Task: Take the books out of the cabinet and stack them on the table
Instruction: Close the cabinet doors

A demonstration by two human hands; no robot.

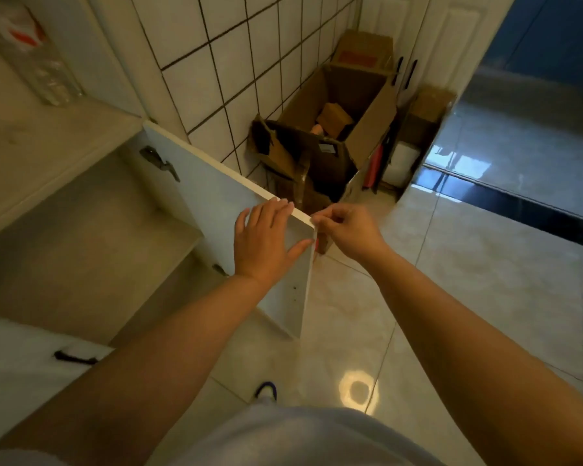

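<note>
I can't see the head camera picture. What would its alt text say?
A person holds an open white cabinet door at its top outer corner: the left hand lies flat on the inner face, and the right hand pinches the edge. The cabinet shelves in view show no books. Open cardboard boxes stand by a tiled wall.

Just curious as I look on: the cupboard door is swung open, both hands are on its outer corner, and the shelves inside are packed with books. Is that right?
Not quite. The head view shows bare shelves, no books. The rest holds: the door is swung open, with the left hand flat on it and the right hand pinching its corner.
</note>
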